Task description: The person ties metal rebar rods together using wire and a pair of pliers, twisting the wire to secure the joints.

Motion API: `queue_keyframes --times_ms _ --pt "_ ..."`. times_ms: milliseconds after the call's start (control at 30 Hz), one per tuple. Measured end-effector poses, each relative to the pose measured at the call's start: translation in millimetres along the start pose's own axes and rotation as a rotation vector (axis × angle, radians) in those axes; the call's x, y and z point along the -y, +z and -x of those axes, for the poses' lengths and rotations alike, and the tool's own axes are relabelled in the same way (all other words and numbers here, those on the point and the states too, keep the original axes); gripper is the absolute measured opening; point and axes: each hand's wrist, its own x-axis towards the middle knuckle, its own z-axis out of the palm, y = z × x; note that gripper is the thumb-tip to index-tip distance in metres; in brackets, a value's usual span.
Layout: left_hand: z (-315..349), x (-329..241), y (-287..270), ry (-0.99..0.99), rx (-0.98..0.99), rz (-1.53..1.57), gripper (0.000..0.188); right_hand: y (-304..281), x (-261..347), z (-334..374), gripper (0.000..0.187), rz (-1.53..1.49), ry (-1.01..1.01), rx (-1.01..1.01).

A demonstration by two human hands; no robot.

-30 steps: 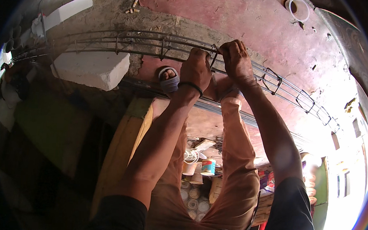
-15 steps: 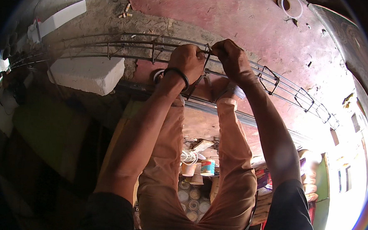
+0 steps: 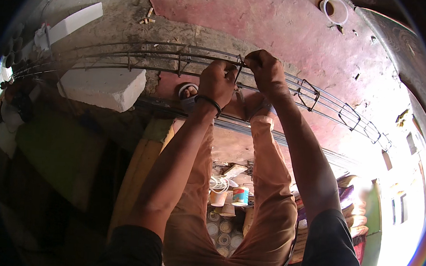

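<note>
A long cage of thin steel bars point(image 3: 179, 66) crosses in front of me from left to right, with square wire stirrups spaced along it. Both hands are at one dark stirrup point(image 3: 239, 71) near the middle. My left hand point(image 3: 216, 84), below a dark wristband, is closed at the stirrup's left side, by a lower bar. My right hand point(image 3: 266, 72) pinches at the stirrup's upper right corner, where it meets a bar. Curled fingers hide exactly what each fingertip touches. Farther right, another stirrup point(image 3: 309, 94) hangs tilted around the bars.
The cage's left part passes over a white block point(image 3: 104, 86). More straight rods point(image 3: 237, 125) lie below it, by my feet. A clear plastic tub point(image 3: 335, 11) is at the far right. Small cups and a tin point(image 3: 240, 196) stand between my legs.
My left hand has moved slightly down and nearer me along the stirrup, while my right hand stays at its upper corner. My left foot now shows more beside my wrist.
</note>
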Motion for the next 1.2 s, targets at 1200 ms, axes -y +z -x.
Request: queue_keyframes --times_ms 1200 --pt "1.6 14.9 45.0 0.500 -0.462 -0.259 0.021 -32.1 -39.1 -33.4 0.024 -0.110 -0.376 0.440"
